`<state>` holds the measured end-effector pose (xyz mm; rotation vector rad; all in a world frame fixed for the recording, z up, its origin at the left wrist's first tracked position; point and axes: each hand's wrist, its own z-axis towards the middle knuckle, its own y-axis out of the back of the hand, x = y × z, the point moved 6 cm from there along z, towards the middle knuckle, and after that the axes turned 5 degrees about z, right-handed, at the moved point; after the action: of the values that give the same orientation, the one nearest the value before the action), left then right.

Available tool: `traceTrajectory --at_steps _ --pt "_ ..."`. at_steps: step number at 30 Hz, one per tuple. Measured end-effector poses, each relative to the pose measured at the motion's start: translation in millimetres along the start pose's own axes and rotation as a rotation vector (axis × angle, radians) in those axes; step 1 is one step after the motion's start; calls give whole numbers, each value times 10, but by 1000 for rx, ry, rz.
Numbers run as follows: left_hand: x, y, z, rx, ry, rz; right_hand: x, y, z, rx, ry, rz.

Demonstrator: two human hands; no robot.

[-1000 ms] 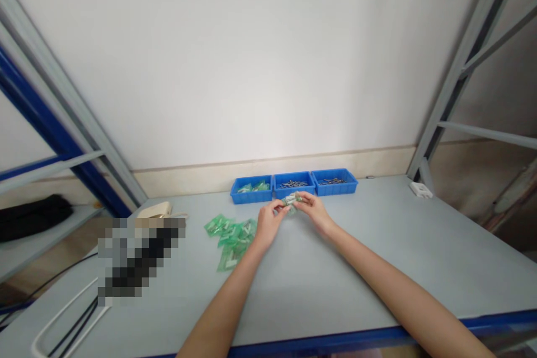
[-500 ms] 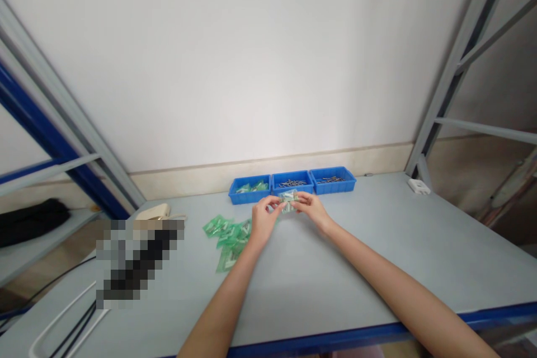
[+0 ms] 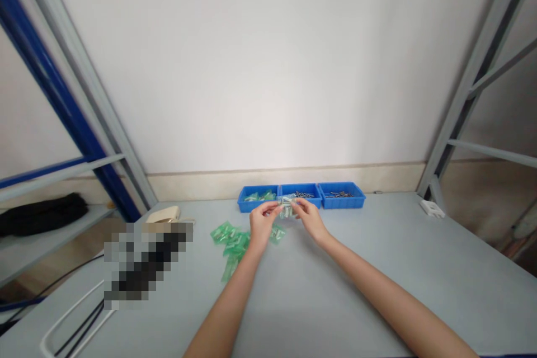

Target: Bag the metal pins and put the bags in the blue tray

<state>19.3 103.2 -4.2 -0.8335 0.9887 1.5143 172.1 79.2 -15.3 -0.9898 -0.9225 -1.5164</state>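
Observation:
A small clear plastic bag (image 3: pixel 287 210) with something inside is stretched between my two hands, just in front of the blue bins. My left hand (image 3: pixel 263 222) pinches its left side. My right hand (image 3: pixel 309 218) grips its right side with thumb and fingers. Several green packets (image 3: pixel 236 243) lie on the table beside and partly behind my left hand and forearm. The left blue bin (image 3: pixel 247 207) holds green packets. Thin metal pieces lie in the middle bin (image 3: pixel 317 201) and the right bin (image 3: pixel 356 202).
The grey table (image 3: pixel 361 313) stretches to a white wall. A cream object (image 3: pixel 164 214) sits at the left near a pixelated patch and cables. A white block (image 3: pixel 432 208) is at the back right. Metal frames rise on both sides.
The view has shifted, so the table and bins appear lower and slightly further right. Both hands still hold the clear bag, and a green packet now shows more fully between them.

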Motion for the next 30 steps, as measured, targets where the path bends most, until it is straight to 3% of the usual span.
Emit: traceTrajectory --at_steps 3,7,11,14,19,24,27,30 --pt "109 184 107 -91 37 -32 151 -182 257 55 57 -307" --pt "271 438 194 -229 74 -38 179 -428 685 180 -43 -571" --pt "405 647 231 -343 103 -47 138 -553 993 134 -108 -680" --pt "503 742 253 -367 142 -33 57 -628 1077 108 -156 -788" --pt "611 807 276 -381 190 -54 -28 -740 1054 80 -154 -969" --pt "589 789 286 -376 181 -58 109 -757 918 70 -77 -1080" --pt "579 767 280 -393 197 -51 248 -732 673 62 68 -1118" --pt "575 730 275 -396 197 -76 205 -731 297 165 179 -1116"
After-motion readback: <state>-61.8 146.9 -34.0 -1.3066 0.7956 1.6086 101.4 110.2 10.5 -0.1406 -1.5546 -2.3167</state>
